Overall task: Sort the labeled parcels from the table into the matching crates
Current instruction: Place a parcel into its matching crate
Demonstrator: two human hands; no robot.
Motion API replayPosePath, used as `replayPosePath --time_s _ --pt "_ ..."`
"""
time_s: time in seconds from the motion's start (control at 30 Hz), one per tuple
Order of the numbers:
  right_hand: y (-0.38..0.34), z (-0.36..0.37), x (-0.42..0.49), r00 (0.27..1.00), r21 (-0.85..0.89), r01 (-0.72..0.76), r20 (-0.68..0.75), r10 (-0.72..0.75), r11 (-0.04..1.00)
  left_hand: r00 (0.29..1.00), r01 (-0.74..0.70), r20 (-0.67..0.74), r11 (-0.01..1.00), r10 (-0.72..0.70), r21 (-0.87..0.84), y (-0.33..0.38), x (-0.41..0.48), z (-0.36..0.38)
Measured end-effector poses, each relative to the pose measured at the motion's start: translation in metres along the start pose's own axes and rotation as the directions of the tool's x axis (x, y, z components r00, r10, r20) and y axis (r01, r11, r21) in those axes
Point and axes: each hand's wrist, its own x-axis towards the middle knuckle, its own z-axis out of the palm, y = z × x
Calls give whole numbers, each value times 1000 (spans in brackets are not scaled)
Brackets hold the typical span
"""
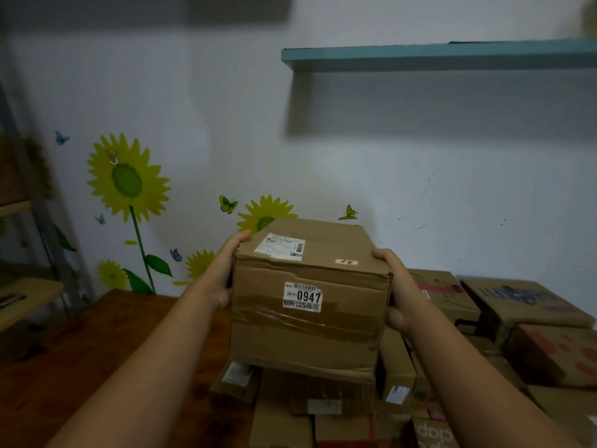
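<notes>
Cardboard parcel (307,324), 0947 label (302,296) facing near, held above box pile (397,360), centred between hands: left hand (226,270) clasps left face, right hand (395,286) right face, fingers (240,238) hooked over top edge; roughly cubic; no crate visible

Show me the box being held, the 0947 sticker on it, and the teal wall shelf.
held box (303,344), head view, bare cardboard of its front face.
0947 sticker (302,296), head view, middle of the printed number.
teal shelf (436,58), head view, its front edge.
</notes>
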Motion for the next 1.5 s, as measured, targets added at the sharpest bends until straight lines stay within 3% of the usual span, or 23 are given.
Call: replayPosePath --time_s 0.43,0.77,1.07,1.3,1.5 --pt "9 -7 -4 1000 1 26 -4 -26 1000 1000 3 12 998 -4 57 -1 2 7" --pt "10 -6 -1 985 -156 159 87 -146 975 999 41 -32 990 -38 131 -10 7 17" --pt "12 -7 2 974 -209 227 23 -227 951 999 11 -32 996 -8 85 -25 6 24" --pt "16 -5 3 955 -454 276 32 -294 847 994 -24 -108 997 31 72 -31 10 20" --pt "22 -8 6 950 -445 275 -11 -312 852 992 -97 -84 995 99 24 -32 10 23"
